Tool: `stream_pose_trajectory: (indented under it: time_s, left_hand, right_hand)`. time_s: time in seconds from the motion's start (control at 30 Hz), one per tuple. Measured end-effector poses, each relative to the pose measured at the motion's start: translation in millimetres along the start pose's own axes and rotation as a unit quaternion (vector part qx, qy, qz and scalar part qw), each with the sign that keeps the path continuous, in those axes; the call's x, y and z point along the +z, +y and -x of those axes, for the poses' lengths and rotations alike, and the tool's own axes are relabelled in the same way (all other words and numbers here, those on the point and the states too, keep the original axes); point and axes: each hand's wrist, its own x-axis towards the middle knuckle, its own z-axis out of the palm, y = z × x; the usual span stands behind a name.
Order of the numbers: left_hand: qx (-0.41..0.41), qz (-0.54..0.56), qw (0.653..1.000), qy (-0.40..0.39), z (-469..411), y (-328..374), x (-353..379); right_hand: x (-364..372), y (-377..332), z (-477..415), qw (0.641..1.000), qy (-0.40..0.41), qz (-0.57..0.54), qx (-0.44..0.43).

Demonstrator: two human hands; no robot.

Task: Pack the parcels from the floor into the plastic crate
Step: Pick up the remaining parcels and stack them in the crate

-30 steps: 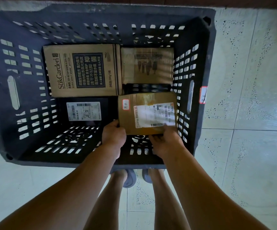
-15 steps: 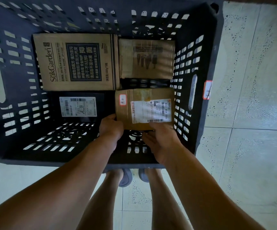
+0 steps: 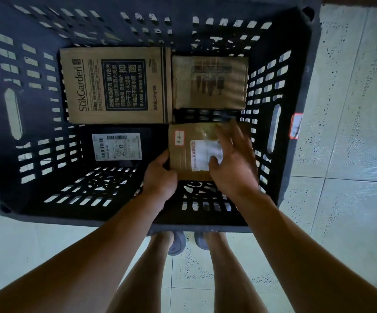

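1. Crate stands on the tiled floor, four parcels lying flat inside.
2. Brown parcel lies at the near right, beside a black parcel.
3. Left hand curls round the brown parcel's near-left corner, gripping it.
4. Right hand is above its label, fingers spread; whether they touch it is unclear.
5. SukGarden box and a plain box fill the far side.

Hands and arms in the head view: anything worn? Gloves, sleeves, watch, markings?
Nothing worn. Left hand and right hand are bare, no gloves, rings or watch visible. Both forearms are bare up to the frame edge, no sleeves in view. No markings visible.
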Motion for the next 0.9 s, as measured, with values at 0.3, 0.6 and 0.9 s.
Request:
stream_pose_trajectory:
  time_s: [0.3,0.6,0.9]
  left_hand:
    - [0.005,-0.066,0.998,0.014,-18,9,3]
    - [0.014,-0.134,0.991,-0.007,-31,7,1]
    - [0.046,-0.178,0.983,-0.02,-32,15,14]
  right_hand:
    - [14,12,-44,0.986,-0.065,0.153,-0.022]
    - [22,21,-13,0.983,-0.039,0.172,-0.059]
    - [27,21,-6,0.963,-0.213,0.161,0.028]
